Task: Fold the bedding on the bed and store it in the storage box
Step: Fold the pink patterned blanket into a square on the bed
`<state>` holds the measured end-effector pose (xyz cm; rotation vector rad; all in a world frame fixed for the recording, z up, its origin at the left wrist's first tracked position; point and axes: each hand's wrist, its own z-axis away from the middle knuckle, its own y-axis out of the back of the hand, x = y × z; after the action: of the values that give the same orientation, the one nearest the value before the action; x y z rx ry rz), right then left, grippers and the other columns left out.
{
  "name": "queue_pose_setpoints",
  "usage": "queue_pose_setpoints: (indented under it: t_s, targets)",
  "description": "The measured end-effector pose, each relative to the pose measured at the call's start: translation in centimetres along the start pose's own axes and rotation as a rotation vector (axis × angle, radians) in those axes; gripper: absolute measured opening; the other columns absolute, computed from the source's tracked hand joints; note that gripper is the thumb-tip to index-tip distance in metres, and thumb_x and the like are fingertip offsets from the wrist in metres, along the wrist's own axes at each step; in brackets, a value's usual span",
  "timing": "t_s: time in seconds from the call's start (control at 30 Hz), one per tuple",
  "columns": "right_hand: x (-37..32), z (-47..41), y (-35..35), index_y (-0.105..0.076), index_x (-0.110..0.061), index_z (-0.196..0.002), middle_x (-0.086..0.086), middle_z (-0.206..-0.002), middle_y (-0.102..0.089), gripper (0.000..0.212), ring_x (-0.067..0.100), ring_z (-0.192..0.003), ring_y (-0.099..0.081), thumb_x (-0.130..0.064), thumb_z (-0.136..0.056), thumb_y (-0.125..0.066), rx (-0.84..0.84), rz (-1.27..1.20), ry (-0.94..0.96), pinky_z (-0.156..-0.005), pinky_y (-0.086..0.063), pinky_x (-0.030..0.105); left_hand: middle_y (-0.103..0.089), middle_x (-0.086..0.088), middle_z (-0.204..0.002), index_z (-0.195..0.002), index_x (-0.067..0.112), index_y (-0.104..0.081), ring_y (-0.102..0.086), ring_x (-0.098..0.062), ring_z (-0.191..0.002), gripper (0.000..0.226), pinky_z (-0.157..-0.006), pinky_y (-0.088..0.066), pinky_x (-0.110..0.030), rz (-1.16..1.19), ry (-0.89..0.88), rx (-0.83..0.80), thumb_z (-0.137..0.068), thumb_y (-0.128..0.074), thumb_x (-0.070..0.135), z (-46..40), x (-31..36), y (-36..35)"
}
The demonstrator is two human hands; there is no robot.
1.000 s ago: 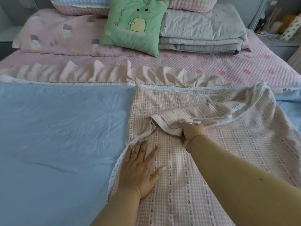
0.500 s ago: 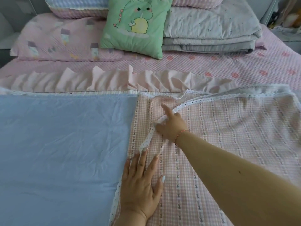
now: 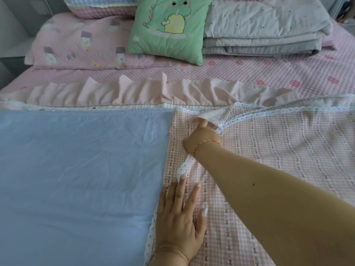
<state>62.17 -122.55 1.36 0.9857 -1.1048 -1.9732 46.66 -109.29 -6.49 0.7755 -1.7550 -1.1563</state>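
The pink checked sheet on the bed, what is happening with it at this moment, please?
A person is folding it. The left hand lies flat on the pink checked sheet near its lace edge, pinning it beside the blue side. The right hand reaches forward and presses a lace-trimmed corner down near the pink ruffle. A green dinosaur cushion and a folded grey quilt sit at the head. No storage box is visible.

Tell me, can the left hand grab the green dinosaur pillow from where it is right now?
Probably not without leaning in. The left hand lies flat on the pink checked sheet near the person, while the green dinosaur pillow stands far up the bed past the pink ruffle. Nothing blocks the way; it just looks far.
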Motion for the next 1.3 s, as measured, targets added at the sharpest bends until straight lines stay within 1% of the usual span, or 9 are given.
queue_pose_setpoints:
  t_s: [0.07,0.17,0.37,0.47,0.67,0.8,0.9,1.13,1.3]
  targets:
    - [0.3,-0.7,0.4,-0.009,-0.006,-0.149,0.015,-0.152,-0.023,0.066,0.032,-0.126,-0.046,-0.012,-0.094,-0.046,-0.002,-0.056,-0.029,-0.081,-0.050,0.036,-0.036,-0.007,-0.154,-0.142,0.029,-0.046,-0.041,-0.031,-0.137,0.054,-0.109,-0.028,-0.050,-0.013,-0.015,0.024,-0.095,-0.029,0.048,0.2,-0.1,-0.3]
    - [1.2,-1.4,1.0,-0.037,-0.002,-0.140,0.014,-0.144,-0.039,0.046,0.028,-0.126,-0.046,-0.008,-0.095,-0.044,0.058,-0.455,-0.024,-0.094,-0.042,0.028,-0.036,-0.007,-0.154,-0.144,0.028,-0.045,-0.039,-0.030,-0.138,0.057,-0.109,-0.029,-0.050,-0.007,-0.028,0.065,-0.089,-0.042,0.044,0.2,-0.2,-0.6]
    - [-0.6,0.4,1.9,-0.048,-0.017,-0.115,0.009,-0.098,-0.063,0.030,0.030,-0.086,-0.059,-0.005,-0.090,-0.038,0.253,-0.731,0.165,-0.072,-0.049,0.035,-0.042,-0.011,-0.149,-0.142,0.027,-0.044,-0.044,-0.030,-0.134,0.060,-0.109,-0.031,-0.049,0.016,-0.027,0.175,-0.083,-0.048,0.039,0.4,-0.4,-1.1]
    - [-2.6,0.4,-0.1,-0.051,-0.018,-0.114,0.003,-0.095,-0.057,0.035,0.024,-0.084,-0.055,0.001,-0.088,-0.037,0.136,-0.581,0.315,-0.070,-0.039,0.027,-0.040,-0.013,-0.146,-0.138,0.024,-0.044,-0.041,-0.031,-0.133,0.058,-0.111,-0.026,-0.048,0.018,-0.022,0.229,-0.082,-0.046,0.036,0.2,-0.8,-1.4]
    - [3.5,5.1,-1.4,-0.035,-0.032,-0.139,-0.004,-0.147,-0.034,0.046,0.017,-0.132,-0.038,-0.032,-0.095,-0.047,-0.015,-0.458,0.476,-0.106,-0.034,0.030,-0.040,-0.025,-0.145,-0.134,0.024,-0.045,-0.035,-0.036,-0.133,0.055,-0.117,-0.013,-0.039,0.026,0.082,0.173,-0.082,-0.043,0.039,0.0,-0.5,-1.3]
    - [13.9,14.8,-2.8,0.000,-0.046,-0.147,-0.018,-0.157,0.006,0.089,0.006,-0.145,0.012,-0.084,-0.067,0.004,0.006,0.022,0.327,-0.119,0.009,0.035,-0.037,-0.027,-0.147,-0.135,0.024,-0.043,-0.041,-0.044,-0.130,0.056,-0.112,-0.022,-0.046,0.027,0.104,0.174,-0.080,-0.041,0.038,0.1,-0.3,-1.0]
    - [18.5,16.0,-5.0,0.029,-0.054,-0.134,-0.023,-0.145,0.035,0.091,0.004,-0.139,0.030,-0.087,-0.049,0.028,-0.077,0.077,0.245,-0.116,0.016,0.034,-0.035,-0.025,-0.148,-0.139,0.026,-0.039,-0.042,-0.046,-0.130,0.060,-0.112,-0.024,-0.048,0.005,0.140,0.149,-0.079,-0.038,0.034,-0.1,0.0,-1.1]
    - [19.1,14.3,-6.5,0.020,-0.047,-0.143,-0.015,-0.155,0.025,0.069,0.005,-0.140,0.027,-0.070,-0.084,-0.008,-0.046,0.029,0.278,-0.115,0.016,0.037,-0.059,-0.020,-0.118,-0.135,0.018,-0.047,-0.054,-0.037,-0.106,0.055,-0.093,-0.046,-0.048,0.054,0.166,0.204,-0.082,-0.045,0.033,-0.7,0.4,-0.3]
    - [19.2,13.2,-6.1,0.007,-0.045,-0.148,-0.013,-0.158,0.014,0.062,0.009,-0.144,0.017,-0.063,-0.094,-0.018,-0.086,0.000,0.304,-0.115,0.014,0.037,-0.068,-0.019,-0.090,-0.126,0.010,-0.056,-0.062,-0.036,-0.077,0.033,-0.069,-0.042,-0.026,0.163,0.172,0.240,-0.093,-0.052,0.012,-1.0,0.2,2.5]
